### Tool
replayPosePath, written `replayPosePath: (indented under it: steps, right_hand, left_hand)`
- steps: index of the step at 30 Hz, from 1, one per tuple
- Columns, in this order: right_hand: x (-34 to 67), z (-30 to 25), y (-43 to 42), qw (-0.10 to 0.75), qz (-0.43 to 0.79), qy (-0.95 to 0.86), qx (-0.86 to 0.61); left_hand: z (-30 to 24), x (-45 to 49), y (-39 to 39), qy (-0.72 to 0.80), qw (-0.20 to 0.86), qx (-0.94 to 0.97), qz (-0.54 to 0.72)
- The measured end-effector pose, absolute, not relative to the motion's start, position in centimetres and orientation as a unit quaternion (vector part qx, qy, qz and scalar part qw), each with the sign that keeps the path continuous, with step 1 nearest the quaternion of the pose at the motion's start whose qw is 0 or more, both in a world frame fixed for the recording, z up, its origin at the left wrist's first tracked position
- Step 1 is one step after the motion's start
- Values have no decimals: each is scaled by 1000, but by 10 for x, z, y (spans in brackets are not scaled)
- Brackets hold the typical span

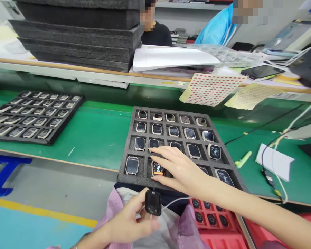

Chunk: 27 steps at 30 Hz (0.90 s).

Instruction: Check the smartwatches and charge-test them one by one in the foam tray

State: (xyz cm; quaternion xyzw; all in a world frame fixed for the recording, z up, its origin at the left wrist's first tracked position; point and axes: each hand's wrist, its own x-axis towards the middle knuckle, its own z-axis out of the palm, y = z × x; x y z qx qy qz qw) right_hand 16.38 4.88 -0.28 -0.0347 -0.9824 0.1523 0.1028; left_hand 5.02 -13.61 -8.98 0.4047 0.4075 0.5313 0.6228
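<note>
My left hand [131, 219] is closed around a small black square watch charger [153, 203] with metal contacts on its face, held just below the near edge of a grey foam tray [136, 178]. A thin white cable [175, 200] trails beside it. Over the tray reaches my right hand [180, 169], fingers spread, fingertips around a smartwatch [157, 168] whose screen is lit with an orange bar. Whether they touch it I cannot tell. The other compartments hold watch heads, mostly with dark screens; one at the right [214, 151] is lit. My right hand hides part of the near rows.
Another tray of watches [50, 138] lies left on the green bench [93, 138]. Red trays [215, 238] with round dark pieces sit below right. Cables [274, 148], folded paper and a light-green tool [243, 159] lie right. Foam stacks [80, 45] stand on the shelf; two people are beyond.
</note>
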Motion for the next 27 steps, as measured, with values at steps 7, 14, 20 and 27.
replayPosePath:
  steps: [7,14,20,27]
  right_hand:
    - [99,3,35,10,76,-997,30]
    - [85,3,37,-42,48,-995,71]
    - [100,0,54,25,225,-974,5]
    - [143,24,32,4,243,-970,27]
  left_hand:
    - [-84,52,-146,397,589,350,610]
    - [-79,46,-145,424,562,305,641]
    - [-74,42,-143,412,586,301,630]
    - [-78,37,-141,389,628,290,609]
